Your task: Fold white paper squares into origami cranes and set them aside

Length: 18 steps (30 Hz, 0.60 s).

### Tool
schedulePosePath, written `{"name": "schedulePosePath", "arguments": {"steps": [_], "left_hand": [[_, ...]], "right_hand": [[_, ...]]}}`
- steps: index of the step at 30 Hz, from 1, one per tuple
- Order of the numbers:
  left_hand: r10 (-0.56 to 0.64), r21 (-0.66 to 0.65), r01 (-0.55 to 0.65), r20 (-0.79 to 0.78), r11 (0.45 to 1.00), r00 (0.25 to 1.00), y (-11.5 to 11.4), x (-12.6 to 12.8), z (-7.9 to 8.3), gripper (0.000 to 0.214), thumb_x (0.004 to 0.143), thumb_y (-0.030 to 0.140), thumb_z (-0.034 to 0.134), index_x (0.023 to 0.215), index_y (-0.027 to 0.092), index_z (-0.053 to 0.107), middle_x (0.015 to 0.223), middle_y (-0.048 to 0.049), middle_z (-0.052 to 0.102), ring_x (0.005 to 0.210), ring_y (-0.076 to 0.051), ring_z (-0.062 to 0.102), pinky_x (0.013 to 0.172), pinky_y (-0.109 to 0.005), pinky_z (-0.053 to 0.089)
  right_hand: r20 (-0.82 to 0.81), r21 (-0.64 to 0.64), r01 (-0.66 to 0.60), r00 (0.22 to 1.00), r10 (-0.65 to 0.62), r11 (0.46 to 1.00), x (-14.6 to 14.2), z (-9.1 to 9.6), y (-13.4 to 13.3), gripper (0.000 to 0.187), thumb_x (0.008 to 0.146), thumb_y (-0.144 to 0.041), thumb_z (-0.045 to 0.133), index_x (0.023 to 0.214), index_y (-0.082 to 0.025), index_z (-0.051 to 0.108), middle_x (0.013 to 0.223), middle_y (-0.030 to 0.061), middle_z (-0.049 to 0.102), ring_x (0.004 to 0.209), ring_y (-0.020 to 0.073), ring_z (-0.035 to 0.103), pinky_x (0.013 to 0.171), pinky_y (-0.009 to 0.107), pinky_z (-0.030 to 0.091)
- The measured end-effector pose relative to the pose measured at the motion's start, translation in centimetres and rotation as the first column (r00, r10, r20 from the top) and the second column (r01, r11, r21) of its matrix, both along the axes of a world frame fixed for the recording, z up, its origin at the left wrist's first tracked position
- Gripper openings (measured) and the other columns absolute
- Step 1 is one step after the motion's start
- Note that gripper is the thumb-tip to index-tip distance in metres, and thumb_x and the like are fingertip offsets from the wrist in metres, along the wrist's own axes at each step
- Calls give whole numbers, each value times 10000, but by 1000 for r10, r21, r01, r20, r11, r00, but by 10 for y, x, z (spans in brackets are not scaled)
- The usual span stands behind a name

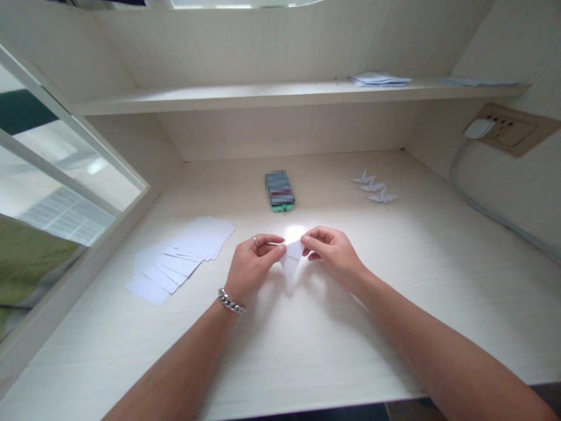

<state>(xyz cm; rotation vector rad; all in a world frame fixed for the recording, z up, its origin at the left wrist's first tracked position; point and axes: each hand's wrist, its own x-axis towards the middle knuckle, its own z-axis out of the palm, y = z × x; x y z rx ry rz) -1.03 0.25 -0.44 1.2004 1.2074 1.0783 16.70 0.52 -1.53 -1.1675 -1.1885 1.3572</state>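
A small folded piece of white paper (291, 263), kite-shaped with its narrow point toward me, is held between my two hands above the desk. My left hand (256, 263), with a ring and a chain bracelet, pinches its upper left corner between thumb and fingers. At the upper right corner, my right hand (331, 250) grips the paper between thumb and forefinger. To the left of my left hand lies a fanned-out spread of white paper sheets (184, 254). Several folded paper cranes (374, 186) stand in a short row beyond my right hand.
A phone-like object (279, 190) with a green end, its surface blurred, lies behind my hands on the desk (350, 351). Overhead runs a shelf (263, 96) bearing a paper stack (380, 79). At right, a plug (479, 128) sits in a wall socket, its cable (486, 207) trailing down.
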Motion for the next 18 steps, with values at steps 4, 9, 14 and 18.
{"name": "schedulePosePath", "arguments": {"steps": [4, 9, 14, 18], "left_hand": [[-127, -3, 128, -174, 992, 976, -1, 3, 5, 91, 692, 257, 735, 689, 166, 735, 729, -60, 735, 656, -157, 643, 606, -241, 471], [-180, -34, 177, -226, 984, 957, -5, 4, 11, 92, 707, 217, 683, 637, 181, 732, 640, -28, 699, 586, -141, 593, 559, -235, 437], [-158, -50, 152, -166, 987, 973, -4, 3, 11, 83, 679, 203, 682, 608, 173, 714, 607, -19, 669, 572, -128, 567, 549, -231, 423], [-161, -68, 153, -137, 986, 977, -2, 2, 11, 65, 665, 170, 678, 611, 165, 715, 623, -21, 675, 591, -125, 567, 568, -233, 428]], "right_hand": [[78, 39, -110, 991, 107, 993, -1, -2, 0, 209, 747, -364, 685, 719, -162, 642, 670, 5, 619, 614, 129, 559, 594, 265, 443], [-6, 26, -52, 999, 53, 998, 2, -5, 2, 215, 719, -367, 707, 693, -164, 641, 638, -6, 604, 576, 117, 526, 565, 261, 419], [-71, 16, -28, 997, 29, 999, 7, -1, 5, 229, 686, -368, 737, 663, -157, 650, 595, -4, 598, 554, 112, 513, 554, 260, 405], [-78, 19, 4, 997, -3, 1000, 11, 3, 6, 247, 668, -379, 749, 651, -152, 653, 584, 3, 602, 551, 115, 512, 547, 260, 395]]}}
